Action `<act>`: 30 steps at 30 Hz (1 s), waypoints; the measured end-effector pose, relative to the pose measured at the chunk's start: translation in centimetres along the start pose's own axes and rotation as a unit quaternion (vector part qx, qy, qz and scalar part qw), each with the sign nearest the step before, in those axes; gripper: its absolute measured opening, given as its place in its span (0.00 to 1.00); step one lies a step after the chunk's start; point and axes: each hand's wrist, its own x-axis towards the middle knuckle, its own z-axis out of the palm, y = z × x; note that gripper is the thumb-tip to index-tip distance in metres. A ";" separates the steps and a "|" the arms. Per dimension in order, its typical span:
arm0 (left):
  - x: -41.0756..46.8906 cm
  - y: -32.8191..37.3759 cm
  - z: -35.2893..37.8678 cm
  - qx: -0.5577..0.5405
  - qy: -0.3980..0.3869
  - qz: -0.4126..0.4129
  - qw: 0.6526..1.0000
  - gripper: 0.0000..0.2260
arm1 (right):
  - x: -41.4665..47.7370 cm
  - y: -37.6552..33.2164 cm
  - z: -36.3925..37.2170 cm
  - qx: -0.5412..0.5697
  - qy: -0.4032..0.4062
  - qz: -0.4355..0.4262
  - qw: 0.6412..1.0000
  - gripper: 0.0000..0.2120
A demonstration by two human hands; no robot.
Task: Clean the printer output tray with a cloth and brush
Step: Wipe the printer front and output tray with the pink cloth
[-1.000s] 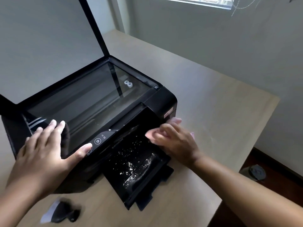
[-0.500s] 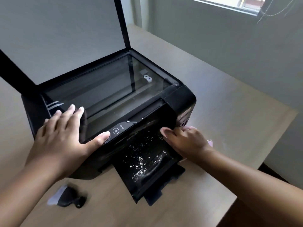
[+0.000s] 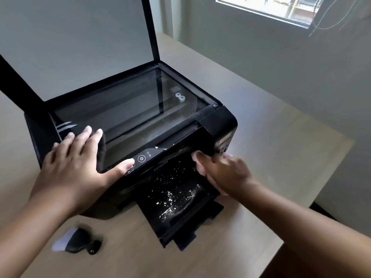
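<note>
Chiefly, a hasty wipe could flick the white crumbs off the output tray (image 3: 156, 223) onto the table (image 3: 271, 157). Left hand (image 3: 76, 165) lies flat, fingers spread, on the scanner glass (image 3: 140, 109). Right hand (image 3: 222, 171), curled, apparently holds a mostly hidden pale cloth (image 3: 214, 187) at the tray's right edge. Brush (image 3: 77, 240) lies near the table's front edge.

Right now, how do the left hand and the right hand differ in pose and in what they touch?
The left hand lies flat, fingers straight and spread, on the scanner glass; the right hand is curled at the right edge of the output tray. The left hand holds nothing; the right hand seems to grip a pale cloth. Both touch the printer.
</note>
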 end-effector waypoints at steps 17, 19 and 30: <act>0.9 -2.4 2.5 -0.013 0.025 0.008 1.000 0.45 | 2.6 -3.4 1.3 0.478 0.235 0.431 0.728 0.25; 1.0 -2.5 2.5 -0.009 0.022 0.007 1.000 0.44 | 2.4 -1.5 1.7 0.474 0.223 0.431 0.735 0.25; 0.7 -2.3 1.9 -0.004 -0.024 0.000 1.000 0.43 | 3.9 3.4 -0.6 0.454 0.176 0.342 0.804 0.20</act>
